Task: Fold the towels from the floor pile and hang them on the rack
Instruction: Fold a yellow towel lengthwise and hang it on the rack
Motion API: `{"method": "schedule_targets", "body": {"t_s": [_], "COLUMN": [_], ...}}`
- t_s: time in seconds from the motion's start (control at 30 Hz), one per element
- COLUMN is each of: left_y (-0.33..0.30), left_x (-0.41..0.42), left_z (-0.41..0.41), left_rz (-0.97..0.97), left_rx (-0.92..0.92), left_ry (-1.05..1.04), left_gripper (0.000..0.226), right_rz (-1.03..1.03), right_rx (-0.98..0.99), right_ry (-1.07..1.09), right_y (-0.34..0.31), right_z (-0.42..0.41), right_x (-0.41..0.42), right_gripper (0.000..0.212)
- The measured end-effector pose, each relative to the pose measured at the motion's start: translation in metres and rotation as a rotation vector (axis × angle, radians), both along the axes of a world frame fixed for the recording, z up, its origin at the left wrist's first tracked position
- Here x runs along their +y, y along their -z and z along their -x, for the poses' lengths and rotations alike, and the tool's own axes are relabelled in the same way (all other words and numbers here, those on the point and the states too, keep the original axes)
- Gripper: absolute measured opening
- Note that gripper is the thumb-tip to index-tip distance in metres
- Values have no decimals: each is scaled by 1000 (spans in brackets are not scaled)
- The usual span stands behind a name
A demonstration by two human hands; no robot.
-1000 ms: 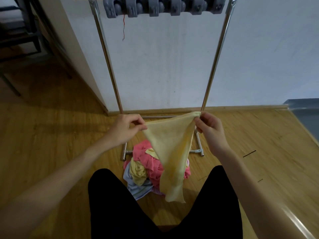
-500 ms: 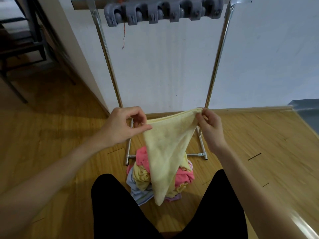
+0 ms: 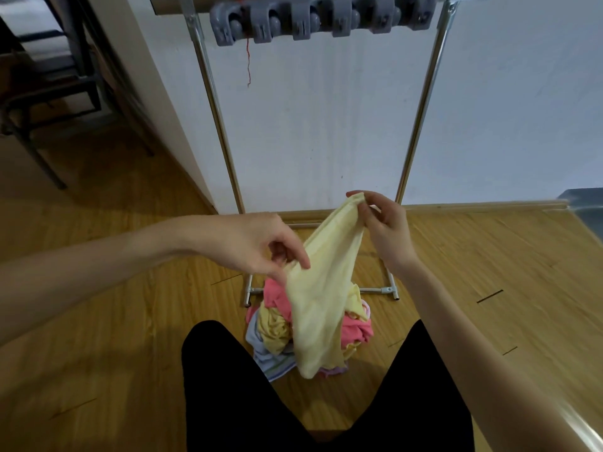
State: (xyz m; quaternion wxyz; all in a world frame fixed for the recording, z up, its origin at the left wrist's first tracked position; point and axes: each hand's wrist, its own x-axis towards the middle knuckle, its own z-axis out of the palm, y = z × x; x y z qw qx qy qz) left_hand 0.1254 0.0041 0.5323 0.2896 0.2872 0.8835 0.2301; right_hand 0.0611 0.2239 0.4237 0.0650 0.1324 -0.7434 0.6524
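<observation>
Head view, looking down and forward. Item: yellow towel [image 3: 321,288], held in the air above the floor pile [image 3: 310,331], hanging slack with its lower end reaching down in front of the heap; upper corner raised at the right, a second edge lower at the left. Right hand [image 3: 385,230]: fingers and thumb pinched on the towel's top corner, held higher than the other hand. Left hand [image 3: 257,246]: fingers curled, thumb and fingertips pinching the towel's edge lower down. Floor pile: crumpled towels in pink, yellow, pale blue and lilac, lying on the wooden floor [image 3: 114,321] at the rack's foot bars, between the person's black-clad legs [image 3: 235,402] and the wall [image 3: 326,125]. Rack [image 3: 215,102]: two upright metal poles against the white wall; a grey clip holder [image 3: 319,17] across the top; a red thread [image 3: 248,65] dangling from it. Dark chair frame [image 3: 42,93] at far left.
</observation>
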Motion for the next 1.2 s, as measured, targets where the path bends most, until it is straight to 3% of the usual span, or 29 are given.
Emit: {"method": "schedule_targets", "body": {"t_s": [0.07, 0.13, 0.27, 0.37, 0.43, 0.63, 0.7, 0.8, 0.87, 1.03, 1.2], "left_y": [0, 6, 20, 22, 24, 27, 24, 23, 23, 31, 34], "left_x": [4, 7, 13, 23, 33, 37, 37, 39, 39, 41, 40], "left_z": [-1, -2, -6, -6, -5, 11, 15, 21, 24, 27, 28], "left_rz": [96, 164, 49, 57, 87, 26, -68, -117, -160, -266, -258], "left_rx": [34, 210, 681, 900, 974, 761, 802, 984, 1034, 973, 968], "left_ry": [111, 223, 408, 542, 521, 554, 460, 331, 219, -35, -110], "left_gripper": [39, 34, 15, 12, 14, 9, 7, 27, 29, 24, 31], "right_rz": [-19, -32, -31, -40, -41, -42, -31, -17, -7, 46, 75], "right_rx": [9, 22, 39, 59, 81, 101, 110, 126, 147, 133, 126], "right_ry": [-13, -26, -2, 17, 25, -1, -32, -58, -68, -99, -125], "right_y": [0, 1, 0, -2, -1, 1, -2, -9, -12, -20, -25], "right_z": [1, 2, 3, 5, 5, 4, -1, -8, -12, -20, -28], "right_x": [-4, -7, -7, -6, -6, 2, 4, 6, 7, 7, 7], "right_gripper": [24, 25, 25, 25, 26, 21, 18, 14, 13, 12, 17]}}
